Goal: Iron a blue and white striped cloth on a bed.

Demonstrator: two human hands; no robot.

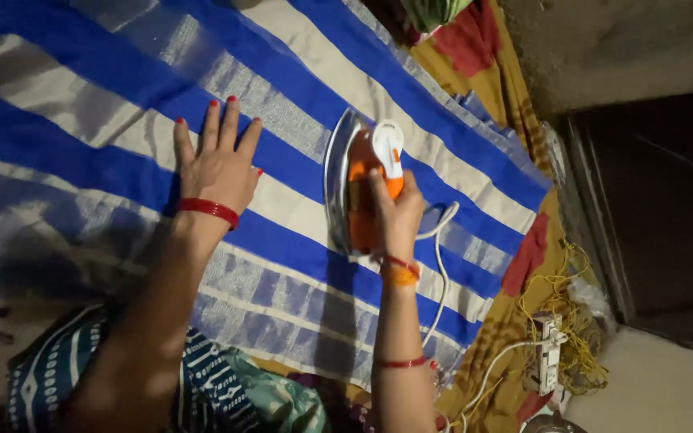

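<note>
Iron (356, 188), orange w/ white dial, sits tipped on its edge on the striped cloth (82, 120), soleplate facing left. Right hand (395, 212) wrapped tight round the handle. Left hand (218, 160) flat on the cloth, fingers spread wide, well left of the iron w/ a bare blue stripe between. Lots of open cloth up and left of both hands. Cloth's right edge runs diagonal, near the iron's far side. White cord (440, 265) loops off by the wrist, down to a socket strip (549, 353) past the cloth's edge, amid yellow wire (575, 321).
</note>
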